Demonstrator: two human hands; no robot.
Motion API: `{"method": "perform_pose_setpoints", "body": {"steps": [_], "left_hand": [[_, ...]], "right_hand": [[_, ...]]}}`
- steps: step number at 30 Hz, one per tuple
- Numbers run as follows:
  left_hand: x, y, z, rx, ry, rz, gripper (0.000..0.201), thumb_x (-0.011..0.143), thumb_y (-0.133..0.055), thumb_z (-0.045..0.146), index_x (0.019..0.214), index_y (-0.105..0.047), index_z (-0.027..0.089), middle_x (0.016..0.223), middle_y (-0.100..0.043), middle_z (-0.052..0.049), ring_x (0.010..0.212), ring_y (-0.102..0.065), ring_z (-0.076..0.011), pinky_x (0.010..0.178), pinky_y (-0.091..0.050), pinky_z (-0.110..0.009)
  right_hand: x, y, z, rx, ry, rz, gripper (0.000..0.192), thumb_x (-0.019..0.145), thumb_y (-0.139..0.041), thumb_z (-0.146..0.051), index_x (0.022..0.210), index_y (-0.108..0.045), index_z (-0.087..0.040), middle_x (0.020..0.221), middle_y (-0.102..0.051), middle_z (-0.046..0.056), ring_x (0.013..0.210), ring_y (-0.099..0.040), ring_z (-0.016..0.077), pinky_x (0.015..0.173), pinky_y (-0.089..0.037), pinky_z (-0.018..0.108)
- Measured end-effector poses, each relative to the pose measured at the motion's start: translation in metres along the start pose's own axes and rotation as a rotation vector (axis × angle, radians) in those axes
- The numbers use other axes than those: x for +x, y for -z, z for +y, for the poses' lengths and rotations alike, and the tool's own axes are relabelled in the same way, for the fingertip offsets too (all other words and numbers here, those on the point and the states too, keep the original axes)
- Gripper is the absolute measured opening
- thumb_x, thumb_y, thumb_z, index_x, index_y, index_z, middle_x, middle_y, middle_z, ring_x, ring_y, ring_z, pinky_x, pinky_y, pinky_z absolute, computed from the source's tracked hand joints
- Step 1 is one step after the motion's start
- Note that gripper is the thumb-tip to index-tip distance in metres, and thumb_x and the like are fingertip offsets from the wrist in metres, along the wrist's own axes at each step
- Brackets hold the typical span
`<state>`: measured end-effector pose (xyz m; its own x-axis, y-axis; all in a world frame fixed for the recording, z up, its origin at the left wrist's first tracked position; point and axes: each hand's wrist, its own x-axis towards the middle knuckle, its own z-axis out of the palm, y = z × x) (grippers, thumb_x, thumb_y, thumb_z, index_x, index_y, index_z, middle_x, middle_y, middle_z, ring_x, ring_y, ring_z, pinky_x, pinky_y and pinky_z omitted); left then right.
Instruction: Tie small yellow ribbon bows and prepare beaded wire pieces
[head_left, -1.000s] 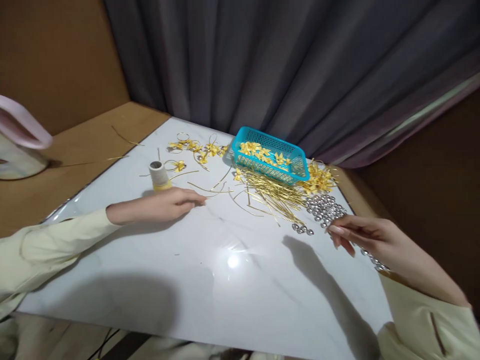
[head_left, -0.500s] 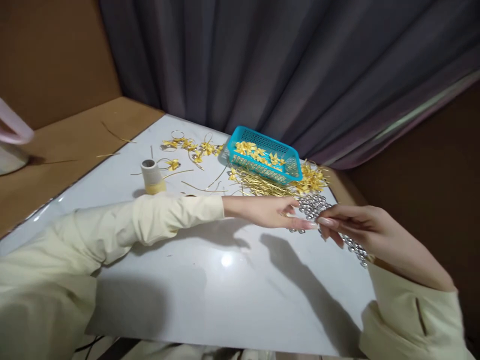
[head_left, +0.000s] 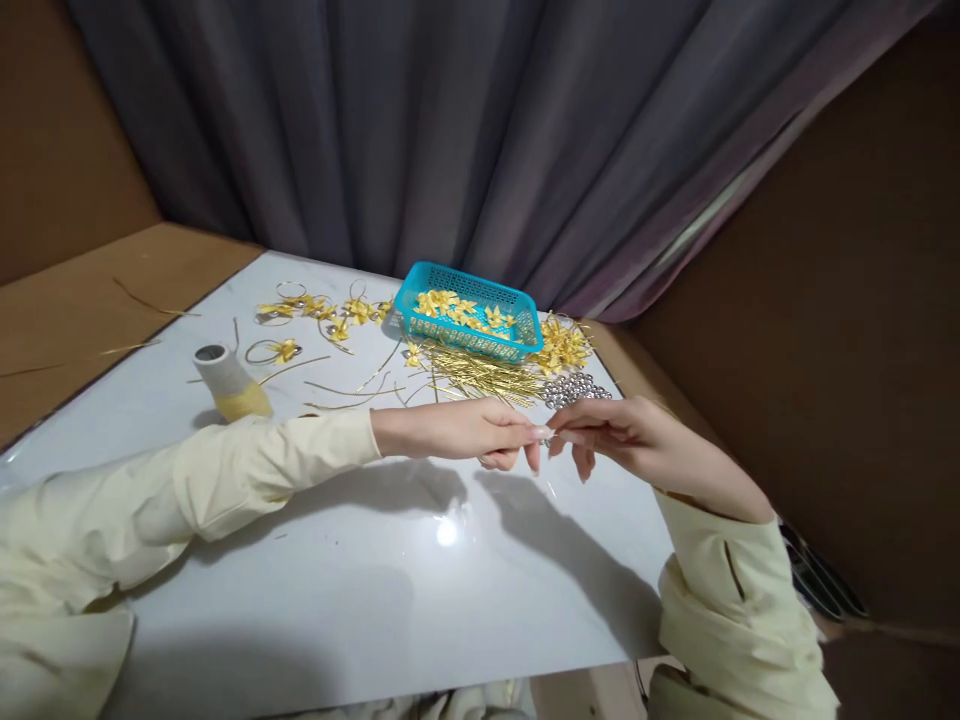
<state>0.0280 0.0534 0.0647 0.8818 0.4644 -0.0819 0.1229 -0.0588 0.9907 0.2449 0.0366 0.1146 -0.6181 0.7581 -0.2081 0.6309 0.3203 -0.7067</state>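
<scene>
Over the white tabletop, my left hand (head_left: 491, 432) and my right hand (head_left: 626, 435) meet at their fingertips. Thumb and forefinger are pinched together on each. A tiny silvery glint shows where they touch, too small and covered to name. Just behind my right hand lies a heap of silver beads (head_left: 576, 388). Beyond my left hand is a pile of gold wire stems (head_left: 484, 375). Yellow flowers (head_left: 562, 345) are bunched to the right of a blue plastic basket (head_left: 531, 335), which holds loose yellow petal pieces (head_left: 446, 305).
A pale spool with yellow wrapping (head_left: 236, 385) leans beyond my left sleeve. Several wired yellow flowers (head_left: 356, 310) and loose gold wires (head_left: 352, 390) lie at the back left. A dark curtain (head_left: 360, 130) hangs behind the white table (head_left: 360, 610).
My hands have left the silver bead heap and come nearer to me, fingertips now touching. The camera view has shifted right, so the table items appear further left.
</scene>
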Motion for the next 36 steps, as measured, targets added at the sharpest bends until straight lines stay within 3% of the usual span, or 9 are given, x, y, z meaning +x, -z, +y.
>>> {"method": "perform_pose_setpoints", "body": {"steps": [6,11,17,20,24,28,36], "left_hand": [[-0.003,0.001,0.004,-0.037,0.036,0.005,0.031,0.097,-0.036,0.032,0.075,-0.050,0.016,0.056,-0.026,0.007,0.050,-0.023,-0.0099,0.053,-0.021,-0.024],[-0.005,0.001,0.006,-0.027,0.086,-0.009,0.031,0.096,-0.039,0.035,0.073,-0.048,0.017,0.056,-0.028,0.007,0.050,-0.024,-0.0100,0.051,-0.020,-0.024],[-0.001,0.005,0.004,-0.028,0.107,-0.118,0.040,0.095,-0.041,0.036,0.061,-0.050,0.017,0.050,-0.027,0.007,0.050,-0.030,-0.0104,0.057,-0.030,-0.024],[-0.003,0.010,0.005,-0.025,0.100,-0.144,0.041,0.096,-0.040,0.033,0.060,-0.049,0.018,0.050,-0.029,0.007,0.052,-0.034,-0.0105,0.061,-0.033,-0.023],[-0.015,0.022,0.006,0.021,0.176,-0.144,0.030,0.097,-0.038,0.029,0.079,-0.058,0.016,0.052,-0.034,0.007,0.050,-0.027,-0.0095,0.055,-0.026,-0.023],[-0.042,0.040,0.007,0.047,0.205,-0.109,0.026,0.095,-0.043,0.027,0.080,-0.059,0.015,0.052,-0.038,0.006,0.049,-0.027,-0.0092,0.051,-0.024,-0.023],[-0.109,0.074,0.007,0.209,0.318,0.137,0.023,0.091,-0.047,0.024,0.075,-0.061,0.016,0.061,-0.063,0.000,0.063,-0.057,-0.0122,0.070,-0.043,-0.024]], "right_hand": [[0.002,-0.008,0.012,0.180,0.042,-0.074,0.028,0.091,-0.048,-0.031,0.114,-0.039,-0.019,0.091,-0.066,0.007,0.068,-0.060,0.0125,0.066,-0.048,0.028],[0.011,-0.024,0.013,0.390,0.073,-0.135,0.050,0.077,-0.069,-0.032,0.114,-0.038,-0.020,0.098,-0.064,0.006,0.094,-0.060,0.0156,0.077,-0.046,0.029],[0.023,-0.043,0.009,0.640,0.005,-0.126,0.047,0.075,-0.071,-0.046,0.103,-0.047,-0.017,0.086,-0.067,0.005,0.066,-0.061,0.0119,0.065,-0.048,0.028],[0.024,-0.040,0.007,0.518,-0.019,-0.117,0.038,0.079,-0.065,-0.049,0.091,-0.055,-0.014,0.074,-0.067,0.004,0.056,-0.057,0.0107,0.056,-0.046,0.025],[0.021,-0.029,0.008,0.230,-0.008,-0.062,0.039,0.083,-0.059,-0.052,0.071,-0.062,-0.014,0.060,-0.063,0.002,0.053,-0.055,0.0114,0.058,-0.044,0.025],[0.018,-0.014,0.006,0.047,-0.008,-0.026,0.043,0.084,-0.055,-0.054,0.066,-0.065,-0.016,0.057,-0.063,0.003,0.054,-0.057,0.0137,0.060,-0.044,0.027],[0.021,0.008,-0.004,-0.088,-0.038,0.054,0.050,0.081,-0.053,-0.061,0.057,-0.063,-0.018,0.055,-0.060,0.006,0.054,-0.054,0.0151,0.056,-0.040,0.029]]}}
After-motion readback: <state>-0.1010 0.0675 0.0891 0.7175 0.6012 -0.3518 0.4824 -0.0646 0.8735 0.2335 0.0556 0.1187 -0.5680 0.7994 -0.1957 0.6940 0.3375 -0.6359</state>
